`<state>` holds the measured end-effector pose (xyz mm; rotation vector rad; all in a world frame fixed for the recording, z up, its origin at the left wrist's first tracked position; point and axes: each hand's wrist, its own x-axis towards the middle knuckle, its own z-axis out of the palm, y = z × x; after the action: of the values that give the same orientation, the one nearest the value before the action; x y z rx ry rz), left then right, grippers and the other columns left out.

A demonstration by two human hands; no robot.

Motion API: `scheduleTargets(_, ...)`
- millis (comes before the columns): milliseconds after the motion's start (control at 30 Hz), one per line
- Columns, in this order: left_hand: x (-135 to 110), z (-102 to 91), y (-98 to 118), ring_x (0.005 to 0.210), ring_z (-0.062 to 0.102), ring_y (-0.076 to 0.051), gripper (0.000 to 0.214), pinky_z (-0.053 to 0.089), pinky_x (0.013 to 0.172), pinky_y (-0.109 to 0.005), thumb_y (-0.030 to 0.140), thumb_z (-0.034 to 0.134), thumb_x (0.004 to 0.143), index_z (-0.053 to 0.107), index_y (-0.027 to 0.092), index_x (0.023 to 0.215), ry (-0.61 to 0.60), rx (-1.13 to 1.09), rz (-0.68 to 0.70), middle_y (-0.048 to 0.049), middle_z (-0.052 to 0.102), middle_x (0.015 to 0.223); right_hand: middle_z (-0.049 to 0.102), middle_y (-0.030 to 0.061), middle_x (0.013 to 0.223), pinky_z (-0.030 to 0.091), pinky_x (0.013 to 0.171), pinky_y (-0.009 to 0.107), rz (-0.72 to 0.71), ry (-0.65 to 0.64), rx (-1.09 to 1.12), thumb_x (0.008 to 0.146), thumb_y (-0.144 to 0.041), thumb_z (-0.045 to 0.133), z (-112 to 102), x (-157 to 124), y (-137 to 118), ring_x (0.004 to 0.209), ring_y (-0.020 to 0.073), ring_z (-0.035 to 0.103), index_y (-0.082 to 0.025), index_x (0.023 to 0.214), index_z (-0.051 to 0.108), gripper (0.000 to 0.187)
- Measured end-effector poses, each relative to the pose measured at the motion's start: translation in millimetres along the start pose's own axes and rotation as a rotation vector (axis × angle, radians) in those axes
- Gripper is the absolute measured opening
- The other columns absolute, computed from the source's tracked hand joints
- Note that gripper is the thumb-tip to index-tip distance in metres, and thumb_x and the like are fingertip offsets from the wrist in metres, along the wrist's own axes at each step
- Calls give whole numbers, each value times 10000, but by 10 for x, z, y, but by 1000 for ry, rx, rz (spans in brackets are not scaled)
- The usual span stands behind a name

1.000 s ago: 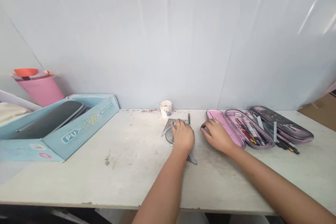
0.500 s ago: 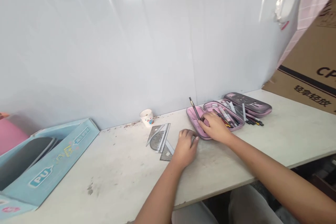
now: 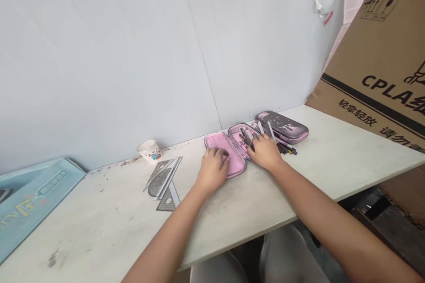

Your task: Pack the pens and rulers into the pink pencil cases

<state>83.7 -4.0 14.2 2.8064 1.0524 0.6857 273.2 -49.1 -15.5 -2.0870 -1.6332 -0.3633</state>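
Observation:
My left hand [image 3: 212, 170] rests with curled fingers on the pink lining of an open pencil case [image 3: 222, 146], and nothing shows in it. My right hand [image 3: 264, 152] lies over the case's other half, its fingers among several pens and markers [image 3: 247, 136]. Whether it grips one is hidden. Behind them lies a dark pink printed pencil case [image 3: 282, 126]. Left of my left hand, metal set squares and a protractor [image 3: 161, 184] lie stacked on the white table [image 3: 99, 216].
A small paper cup [image 3: 149, 150] stands by the wall. A blue cardboard box [image 3: 33, 203] sits at the table's left end. A large brown carton [image 3: 375, 62] rises beyond the right end. My grey-clad knees [image 3: 285, 256] show below the table's front edge.
The view has swung right. My left hand has moved from beside the set squares onto the pink lining. The dark pen standing upright near my right hand no longer stands up.

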Motion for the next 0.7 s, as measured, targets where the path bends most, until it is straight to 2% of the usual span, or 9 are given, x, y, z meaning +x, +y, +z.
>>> scheduleTargets(200,386,344,357,1061,474,-264,365,398,904,-406,359,417,846,528,169,1137,-141,94,37,-116,559,1080,633,186,933,379,764,412,17,54,-35,832,-328,431,20,4,78,952,304,513,-132,916,640,299)
scheduleTargets(300,429,505,428,1054,477,-266,356,399,902,-403,331,390,851,532,157,1127,-172,128,49,-121,558,1077,628,197,924,384,740,421,3,61,-37,838,-307,416,31,-15,120,937,317,516,-122,907,639,297)
scheduleTargets(367,411,542,435,1055,476,-266,351,402,897,-403,335,384,852,530,158,1118,-172,118,39,-119,557,1075,624,201,925,387,729,422,-9,58,-40,844,-305,400,34,-28,135,937,323,513,-117,914,635,309)
scheduleTargets(433,369,512,408,1044,487,-257,353,408,888,-395,352,390,852,521,166,1121,-157,89,14,-112,550,1087,618,202,930,390,728,424,-24,56,-35,850,-311,387,33,-39,140,946,327,508,-115,924,630,321)
scheduleTargets(533,263,371,286,1040,502,-239,352,406,896,-380,364,397,854,515,177,1128,-90,59,-51,-101,543,1099,611,194,926,392,742,430,-50,49,-26,854,-318,377,31,-56,140,946,322,507,-116,922,627,329)
scheduleTargets(600,154,236,127,1043,506,-233,339,403,901,-375,359,395,858,522,181,1117,-31,50,-122,-96,545,1096,613,187,920,393,755,430,-69,40,-35,853,-325,378,39,-77,145,936,315,509,-117,914,629,331)
scheduleTargets(700,-84,2,-241,1050,507,-228,310,401,902,-369,340,398,857,534,178,1085,52,52,-271,-98,546,1094,618,183,926,395,770,426,-104,31,-60,852,-336,376,71,-117,167,925,311,509,-115,895,630,339)
